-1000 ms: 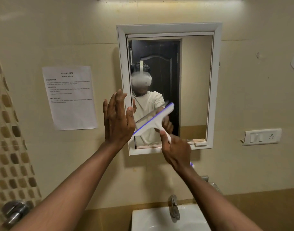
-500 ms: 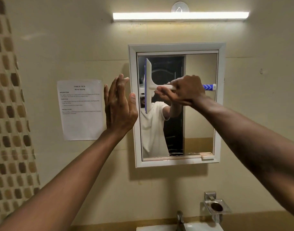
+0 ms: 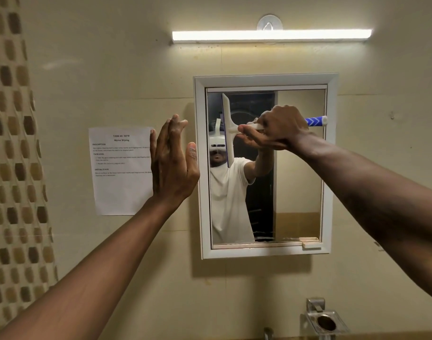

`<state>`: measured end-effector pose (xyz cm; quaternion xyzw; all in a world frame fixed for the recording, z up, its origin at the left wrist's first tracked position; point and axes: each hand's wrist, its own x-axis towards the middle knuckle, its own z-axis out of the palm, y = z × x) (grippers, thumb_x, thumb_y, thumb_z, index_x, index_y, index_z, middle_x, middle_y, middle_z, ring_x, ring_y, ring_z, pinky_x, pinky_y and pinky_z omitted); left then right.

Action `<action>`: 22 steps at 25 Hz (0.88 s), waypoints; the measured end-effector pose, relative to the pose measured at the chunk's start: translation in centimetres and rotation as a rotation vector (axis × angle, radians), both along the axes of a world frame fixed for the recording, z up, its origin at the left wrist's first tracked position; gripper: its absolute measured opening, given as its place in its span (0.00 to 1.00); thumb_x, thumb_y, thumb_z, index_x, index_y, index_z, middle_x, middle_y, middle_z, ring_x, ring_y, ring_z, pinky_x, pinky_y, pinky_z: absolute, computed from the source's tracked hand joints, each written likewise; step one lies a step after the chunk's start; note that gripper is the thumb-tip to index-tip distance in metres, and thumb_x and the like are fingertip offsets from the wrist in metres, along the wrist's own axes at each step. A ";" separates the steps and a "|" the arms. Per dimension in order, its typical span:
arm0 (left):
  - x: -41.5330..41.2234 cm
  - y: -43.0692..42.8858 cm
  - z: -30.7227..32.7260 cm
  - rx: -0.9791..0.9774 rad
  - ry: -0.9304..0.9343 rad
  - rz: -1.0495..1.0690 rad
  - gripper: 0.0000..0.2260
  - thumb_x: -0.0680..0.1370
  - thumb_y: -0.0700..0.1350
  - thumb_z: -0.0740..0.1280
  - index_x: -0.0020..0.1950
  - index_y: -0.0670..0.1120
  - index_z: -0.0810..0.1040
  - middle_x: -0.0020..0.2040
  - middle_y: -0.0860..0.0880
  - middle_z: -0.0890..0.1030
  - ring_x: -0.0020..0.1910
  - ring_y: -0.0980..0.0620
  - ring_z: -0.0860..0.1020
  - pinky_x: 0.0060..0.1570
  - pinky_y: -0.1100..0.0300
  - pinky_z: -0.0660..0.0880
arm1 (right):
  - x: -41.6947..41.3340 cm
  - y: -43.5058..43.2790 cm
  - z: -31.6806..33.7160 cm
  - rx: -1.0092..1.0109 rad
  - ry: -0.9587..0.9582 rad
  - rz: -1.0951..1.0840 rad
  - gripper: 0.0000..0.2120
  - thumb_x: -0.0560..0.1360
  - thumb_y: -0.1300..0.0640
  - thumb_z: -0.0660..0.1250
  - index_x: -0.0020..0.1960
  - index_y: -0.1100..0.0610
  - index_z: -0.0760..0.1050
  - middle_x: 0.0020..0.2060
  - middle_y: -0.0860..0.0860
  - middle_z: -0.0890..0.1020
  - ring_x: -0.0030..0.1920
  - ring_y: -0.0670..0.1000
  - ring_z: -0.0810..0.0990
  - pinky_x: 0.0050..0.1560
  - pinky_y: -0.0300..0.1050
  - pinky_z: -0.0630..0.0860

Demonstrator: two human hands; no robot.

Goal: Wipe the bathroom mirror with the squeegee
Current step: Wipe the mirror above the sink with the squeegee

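I am seeing my right hand grasping the squeegee by its handle, fingers curling round the white shaft while the blue-patterned end is sticking out past the knuckles toward the right side of the mirror's white frame. The blade is standing upright in the upper left part of the mirror, with the handle lying level across the glass; I cannot tell for certain whether the blade edge is pressing on the glass. My left hand is hanging released, fingers straight and pointing up, just beside the frame's left edge and overlapping the right edge of a printed sheet taped to the wall. A lit tube light is glowing above the mirror, and a metal soap dish is sitting on the wall below, to the right.
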<state>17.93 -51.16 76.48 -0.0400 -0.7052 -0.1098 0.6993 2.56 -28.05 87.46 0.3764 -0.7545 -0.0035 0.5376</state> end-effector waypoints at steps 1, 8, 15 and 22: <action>-0.1 0.1 -0.1 -0.003 0.000 -0.002 0.23 0.83 0.42 0.62 0.78 0.40 0.67 0.76 0.49 0.72 0.79 0.48 0.66 0.83 0.42 0.52 | -0.3 0.1 -0.1 -0.009 -0.004 -0.005 0.44 0.75 0.24 0.44 0.33 0.60 0.80 0.25 0.53 0.77 0.26 0.51 0.74 0.33 0.39 0.67; -0.6 1.0 -0.5 -0.005 -0.017 0.007 0.24 0.81 0.41 0.62 0.78 0.40 0.67 0.76 0.50 0.72 0.80 0.49 0.66 0.83 0.47 0.50 | -1.6 2.1 -0.6 -0.075 -0.080 0.022 0.39 0.75 0.27 0.50 0.30 0.59 0.77 0.23 0.51 0.72 0.25 0.48 0.71 0.32 0.34 0.59; -0.6 2.1 -0.9 -0.030 -0.041 0.015 0.21 0.81 0.43 0.60 0.75 0.42 0.70 0.78 0.46 0.71 0.79 0.47 0.67 0.82 0.42 0.53 | -2.8 5.2 -2.3 -0.184 -0.176 0.029 0.32 0.78 0.29 0.55 0.27 0.51 0.69 0.23 0.48 0.71 0.26 0.46 0.72 0.37 0.39 0.66; -0.2 2.2 -1.3 -0.029 -0.053 0.017 0.20 0.81 0.43 0.60 0.74 0.43 0.70 0.78 0.45 0.70 0.79 0.46 0.67 0.83 0.43 0.53 | -3.1 6.8 -3.8 -0.217 -0.176 0.040 0.35 0.78 0.27 0.53 0.29 0.54 0.73 0.22 0.46 0.69 0.24 0.44 0.70 0.35 0.40 0.68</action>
